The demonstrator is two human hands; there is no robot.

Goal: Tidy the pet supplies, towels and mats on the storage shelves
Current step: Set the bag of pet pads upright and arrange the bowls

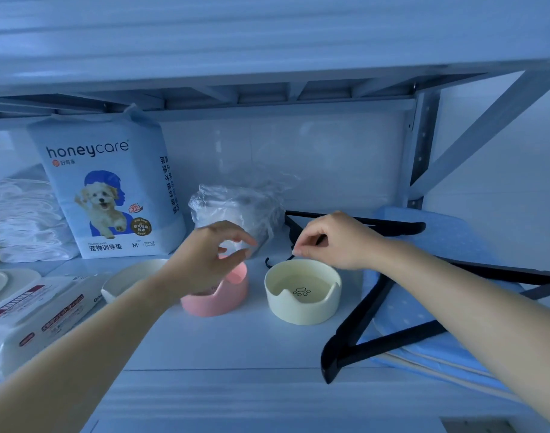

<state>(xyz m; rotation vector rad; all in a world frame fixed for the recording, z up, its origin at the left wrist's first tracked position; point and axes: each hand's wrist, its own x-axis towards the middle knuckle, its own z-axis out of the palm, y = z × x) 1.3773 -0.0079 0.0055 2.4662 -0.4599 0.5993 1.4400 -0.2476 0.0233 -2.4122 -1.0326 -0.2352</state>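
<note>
On the white shelf (230,342) stand a pink pet bowl (219,300) and a cream pet bowl (303,296) with a paw print inside. My left hand (209,256) hovers above the pink bowl, fingers loosely curved, holding nothing. My right hand (333,242) hangs over the cream bowl's far rim and pinches the thin black hook of a black hanger (389,228). Behind the hands lies a crinkled clear plastic bag (239,207). A blue pack of pet training pads (111,189) stands upright at the back left.
A second black hanger (361,342) lies on a blue dotted mat (448,245) at the right. White folded towels (23,220) are stacked far left. A wet-wipes pack (36,314) and a white bowl (126,278) sit front left. A metal shelf post (422,145) rises at the right.
</note>
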